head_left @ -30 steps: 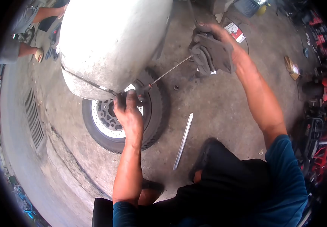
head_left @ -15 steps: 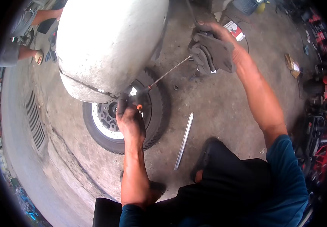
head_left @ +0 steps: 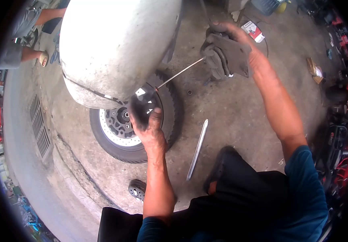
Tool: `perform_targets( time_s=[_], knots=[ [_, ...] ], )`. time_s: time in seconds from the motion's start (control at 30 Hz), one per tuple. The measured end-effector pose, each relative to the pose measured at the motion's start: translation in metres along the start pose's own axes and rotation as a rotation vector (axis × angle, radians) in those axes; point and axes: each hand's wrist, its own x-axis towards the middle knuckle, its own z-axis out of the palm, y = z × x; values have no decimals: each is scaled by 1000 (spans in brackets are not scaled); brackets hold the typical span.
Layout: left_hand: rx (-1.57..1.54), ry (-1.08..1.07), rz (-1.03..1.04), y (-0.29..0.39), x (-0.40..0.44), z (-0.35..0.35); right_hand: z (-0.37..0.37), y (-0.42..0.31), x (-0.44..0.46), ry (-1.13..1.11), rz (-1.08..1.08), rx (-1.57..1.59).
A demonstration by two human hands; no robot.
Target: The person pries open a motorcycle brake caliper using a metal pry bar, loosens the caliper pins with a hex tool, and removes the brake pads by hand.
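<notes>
My left hand (head_left: 149, 129) is over the wheel, its blackened fingers curled round the dark handle of a screwdriver, which they mostly hide. The thin shaft (head_left: 181, 73) of the screwdriver runs up to the right, its far end against a dark, grimy metal part that looks like a brake caliper (head_left: 226, 54). Behind that part, my right hand (head_left: 232, 31) grips its upper edge, fingers partly hidden. Under my left hand lies the wheel (head_left: 119, 153), with a black tyre and a silver brake disc. A large white body panel (head_left: 113, 52) overhangs it.
A long silver bar (head_left: 197, 149) and a small ring (head_left: 189, 92) lie on the concrete floor. A red and white box (head_left: 253, 31) stands at the back. Another person's foot (head_left: 43, 59) is at the upper left, near a floor grate (head_left: 39, 127). Various parts crowd the right side.
My left hand has turned, with its thumb now apart from the fingers, and its arm has shifted right. The orange handle end is now hidden. My right hand stays nearly still.
</notes>
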Motion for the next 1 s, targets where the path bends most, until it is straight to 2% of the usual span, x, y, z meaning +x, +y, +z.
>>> perform_targets(
  time_s=[0.07, 0.13, 0.17, 0.27, 0.3, 0.33, 0.4, 0.5, 0.6, 0.73, 0.77, 0.87, 1.0],
  knots=[
    [129, -62, 68, 5, 0, -2, 5, 1, -4, 30, -40, -29],
    [349, -151, -50, 12, 11, -12, 6, -1, -4, 36, -85, -48],
    [307, -140, -60, 14, 11, -9, 3, 0, -3, 29, -101, -47],
    [-394, -185, -547, 15, 24, -25, 1, 1, -2, 57, -128, -76],
    [-533, -51, -695, 17, 28, -28, 1, 1, -2, 74, -137, -89],
    [-655, -61, -707, 11, 29, -38, 0, 0, -3, 69, -121, -86],
    [-604, -49, -668, 12, 19, -41, -2, -2, -4, 56, -87, -78],
    [-561, -145, -519, -3, -4, -30, 4, -2, -7, 82, -136, -103],
    [11, -197, -382, -5, -11, -13, 1, 2, -3, 65, -138, -97],
    [546, -458, -408, 26, -4, 21, 5, -4, -9, 80, -101, -117],
    [664, -525, -468, 29, 6, 28, 7, -4, -10, 78, -99, -113],
    [645, -546, -138, 38, 17, 57, 9, -3, -10, 74, -115, -135],
    [416, -569, -53, 35, 36, 84, 8, -3, -9, 68, -138, -194]
  ],
)
